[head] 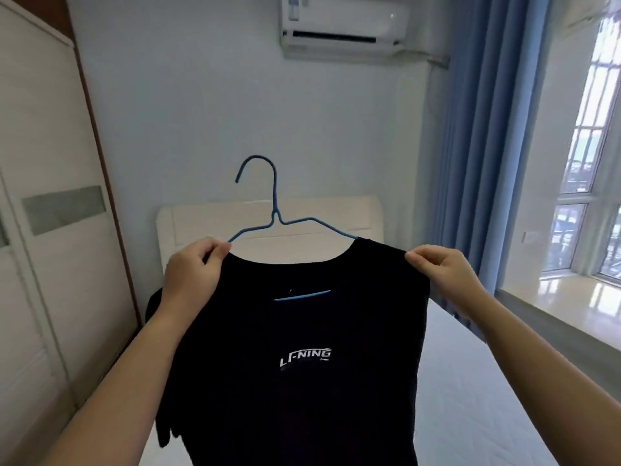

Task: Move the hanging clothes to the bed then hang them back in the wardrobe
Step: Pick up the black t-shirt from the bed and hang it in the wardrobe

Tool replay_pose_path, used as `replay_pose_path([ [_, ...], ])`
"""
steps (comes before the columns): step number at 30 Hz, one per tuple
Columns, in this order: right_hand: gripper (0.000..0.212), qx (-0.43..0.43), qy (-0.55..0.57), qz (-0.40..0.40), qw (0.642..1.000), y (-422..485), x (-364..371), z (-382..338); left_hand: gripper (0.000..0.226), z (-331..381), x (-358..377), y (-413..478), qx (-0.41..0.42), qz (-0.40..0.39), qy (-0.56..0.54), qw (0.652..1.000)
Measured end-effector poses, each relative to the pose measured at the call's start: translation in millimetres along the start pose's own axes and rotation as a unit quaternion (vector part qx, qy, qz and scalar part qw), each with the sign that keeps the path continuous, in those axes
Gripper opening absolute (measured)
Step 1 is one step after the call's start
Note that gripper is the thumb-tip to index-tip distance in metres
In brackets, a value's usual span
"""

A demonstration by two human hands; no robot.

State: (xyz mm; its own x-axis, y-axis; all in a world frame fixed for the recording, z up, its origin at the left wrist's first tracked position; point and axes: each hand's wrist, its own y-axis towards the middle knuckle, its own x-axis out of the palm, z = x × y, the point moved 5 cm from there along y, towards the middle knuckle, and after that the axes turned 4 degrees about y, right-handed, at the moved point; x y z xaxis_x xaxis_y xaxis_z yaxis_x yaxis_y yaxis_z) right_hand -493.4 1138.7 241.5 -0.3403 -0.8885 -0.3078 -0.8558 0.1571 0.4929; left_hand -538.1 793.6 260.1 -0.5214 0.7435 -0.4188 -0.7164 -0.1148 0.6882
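A black T-shirt with a white logo hangs in front of me on a blue wire hanger. The hanger's hook points up and its right arm is inside the collar. My left hand grips the shirt's left shoulder where the hanger's left arm comes out. My right hand pinches the shirt's right shoulder. The bed, white-sheeted, lies below and behind the shirt. The wardrobe with pale sliding doors stands at the left.
A cream headboard stands against the far wall under an air conditioner. Blue curtains and a window with a wide sill fill the right side.
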Motion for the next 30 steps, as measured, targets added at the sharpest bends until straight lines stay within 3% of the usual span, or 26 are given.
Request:
replay_pose_path([
  [4, 0.015, -0.029, -0.035, 0.021, 0.999, 23, -14, -10, 0.022, 6, -16, 11, 0.019, 0.025, 0.022, 0.999],
  [9, 0.028, -0.074, -0.139, -0.126, 0.979, 46, 38, -31, 0.024, 22, -19, 20, 0.030, 0.005, 0.052, 0.998],
  [12, 0.026, -0.133, -0.222, -0.115, 0.959, 61, 62, -43, 0.023, 26, -24, 25, 0.026, -0.001, 0.049, 0.998],
  [15, 0.012, -0.131, -0.205, -0.122, 0.962, 75, 74, -43, 0.022, 31, -31, 25, 0.033, -0.003, 0.036, 0.999],
  [22, 0.020, -0.122, -0.132, -0.107, 0.978, 83, 89, -49, 0.017, 12, -53, 30, 0.020, -0.041, 0.061, 0.997],
  [30, 0.016, -0.147, -0.114, -0.152, 0.971, 85, 107, -86, 0.016, 2, -66, 23, -0.012, 0.017, 0.055, 0.998],
])
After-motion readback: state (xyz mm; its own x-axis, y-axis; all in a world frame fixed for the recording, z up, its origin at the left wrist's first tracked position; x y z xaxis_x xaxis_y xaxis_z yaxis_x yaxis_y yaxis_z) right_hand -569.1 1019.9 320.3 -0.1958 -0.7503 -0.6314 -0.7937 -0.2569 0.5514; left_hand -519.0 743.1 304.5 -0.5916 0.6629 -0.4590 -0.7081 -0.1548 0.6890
